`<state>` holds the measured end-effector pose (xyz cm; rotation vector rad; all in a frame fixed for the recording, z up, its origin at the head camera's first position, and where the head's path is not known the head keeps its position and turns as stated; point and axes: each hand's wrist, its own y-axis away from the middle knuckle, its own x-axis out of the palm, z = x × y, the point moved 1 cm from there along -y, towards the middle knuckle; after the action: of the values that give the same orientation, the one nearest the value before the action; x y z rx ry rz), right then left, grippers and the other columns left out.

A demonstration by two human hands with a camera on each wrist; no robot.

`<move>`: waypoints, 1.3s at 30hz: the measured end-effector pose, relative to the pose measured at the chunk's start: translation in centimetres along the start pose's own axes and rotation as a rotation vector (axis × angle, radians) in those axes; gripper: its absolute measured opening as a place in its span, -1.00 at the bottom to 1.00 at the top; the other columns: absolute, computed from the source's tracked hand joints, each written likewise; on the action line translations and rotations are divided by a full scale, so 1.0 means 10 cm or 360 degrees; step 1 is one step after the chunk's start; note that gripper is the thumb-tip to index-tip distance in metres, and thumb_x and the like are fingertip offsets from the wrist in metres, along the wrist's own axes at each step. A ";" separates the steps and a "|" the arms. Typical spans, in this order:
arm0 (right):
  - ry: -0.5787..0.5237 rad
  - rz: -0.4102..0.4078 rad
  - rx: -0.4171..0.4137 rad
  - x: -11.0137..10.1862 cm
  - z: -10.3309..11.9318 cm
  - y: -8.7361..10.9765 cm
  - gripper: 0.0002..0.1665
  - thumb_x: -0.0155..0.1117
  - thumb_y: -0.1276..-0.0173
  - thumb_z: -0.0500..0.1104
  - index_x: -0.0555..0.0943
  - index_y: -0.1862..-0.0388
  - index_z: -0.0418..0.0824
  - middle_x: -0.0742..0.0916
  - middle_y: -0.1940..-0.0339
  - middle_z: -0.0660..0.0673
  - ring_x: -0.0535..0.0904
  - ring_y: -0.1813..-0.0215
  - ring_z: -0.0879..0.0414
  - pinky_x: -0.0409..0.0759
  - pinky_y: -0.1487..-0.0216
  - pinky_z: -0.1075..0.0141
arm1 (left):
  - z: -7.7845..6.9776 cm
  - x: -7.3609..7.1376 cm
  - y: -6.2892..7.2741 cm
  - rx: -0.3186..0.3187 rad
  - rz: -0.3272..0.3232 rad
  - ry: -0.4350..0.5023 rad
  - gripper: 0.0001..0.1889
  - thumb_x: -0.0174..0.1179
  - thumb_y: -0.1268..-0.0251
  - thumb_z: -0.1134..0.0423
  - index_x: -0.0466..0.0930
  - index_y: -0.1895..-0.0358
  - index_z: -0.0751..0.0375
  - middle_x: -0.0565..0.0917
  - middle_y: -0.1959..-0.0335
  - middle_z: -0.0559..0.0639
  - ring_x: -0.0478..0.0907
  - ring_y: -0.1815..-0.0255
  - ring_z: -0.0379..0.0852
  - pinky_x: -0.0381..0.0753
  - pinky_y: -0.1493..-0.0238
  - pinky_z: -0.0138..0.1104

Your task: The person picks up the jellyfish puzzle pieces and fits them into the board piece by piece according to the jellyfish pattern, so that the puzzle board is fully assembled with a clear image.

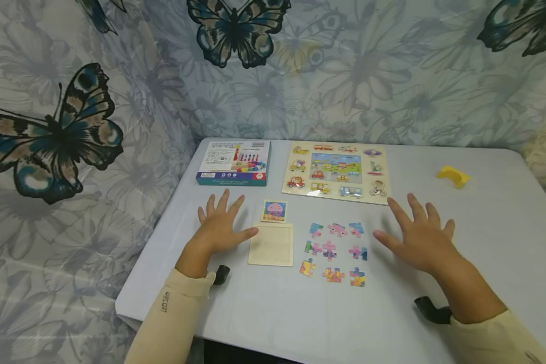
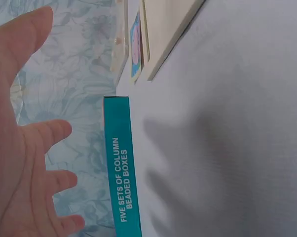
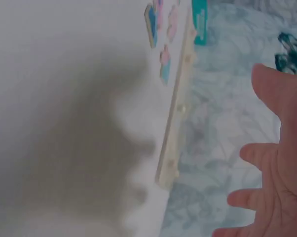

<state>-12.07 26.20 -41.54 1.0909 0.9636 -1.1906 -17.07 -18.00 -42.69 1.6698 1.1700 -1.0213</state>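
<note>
My left hand [image 1: 216, 230] hovers with fingers spread, its thumb over the edge of a square wooden puzzle tray [image 1: 273, 247]. Just above that tray lies a small picture card [image 1: 274, 211] with a pink jellyfish. Loose jigsaw pieces are laid out in rows right of the tray, among them a pink centre piece [image 1: 329, 251] and a yellow corner piece [image 1: 307, 268]. To the right of these pieces my right hand [image 1: 420, 242] is held above the table with its fingers apart. Both hands hold nothing, and the wrist views show shadows on the cloth below them.
A teal-edged box [image 1: 233, 163] labelled as beaded boxes stands at the back left. Beside it lies a large vehicle puzzle board [image 1: 336, 172]. A yellow curved block [image 1: 453, 176] sits at the back right. The white table [image 1: 264, 308] meets a patterned wall covering.
</note>
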 end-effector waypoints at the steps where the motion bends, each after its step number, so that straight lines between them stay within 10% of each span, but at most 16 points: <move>1: -0.0003 0.0027 -0.0018 0.01 0.06 -0.02 0.20 0.05 -0.34 0.56 -0.06 -0.71 -0.02 -0.06 -0.65 -0.48 -0.15 -0.50 -0.68 -0.26 -0.23 -0.72 | 0.01 0.01 0.01 -0.0005 0.0012 -0.0009 0.06 0.12 -0.18 -0.54 -0.04 -0.68 -0.19 -0.26 -0.71 0.16 -0.41 -0.64 0.46 -0.39 -0.41 0.52; 14: 0.0083 0.0191 -0.0437 0.28 0.99 -0.50 -0.27 0.34 -0.36 0.24 0.53 -0.40 -0.06 0.41 -0.48 -0.33 0.17 -0.51 -0.41 0.06 -0.41 -0.50 | 0.02 0.18 0.13 0.0076 0.0144 -0.0097 0.02 0.25 -0.16 -0.44 0.12 -0.64 -0.10 -0.04 -0.69 0.17 -0.13 -0.64 0.40 -0.21 -0.49 0.44; 23: 0.0166 0.0189 -0.0615 0.42 1.24 -0.71 -0.51 0.51 -0.28 0.09 0.67 -0.03 -0.19 0.61 -0.02 -0.20 0.41 -0.13 -0.16 0.44 -0.19 -0.11 | -0.03 0.31 0.25 0.0242 0.0203 -0.0060 -0.24 0.40 -0.23 -0.18 0.43 -0.48 -0.08 0.24 -0.61 -0.01 0.11 -0.60 0.13 0.13 -0.55 0.14; 39: -0.0516 0.0583 -0.0632 0.33 1.77 -0.96 -0.85 0.48 -0.32 -0.13 0.67 0.25 -0.13 0.68 0.40 -0.04 0.55 0.33 0.09 0.54 0.27 0.27 | -0.08 0.31 0.28 0.0298 0.0178 -0.0059 -0.25 0.43 -0.24 -0.12 0.45 -0.47 0.03 0.38 -0.52 -0.09 0.24 -0.53 0.04 0.23 -0.51 0.05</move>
<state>-20.94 7.86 -42.14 0.6908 0.6729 -0.7990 -13.50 -16.99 -44.86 1.8318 0.9695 -1.1138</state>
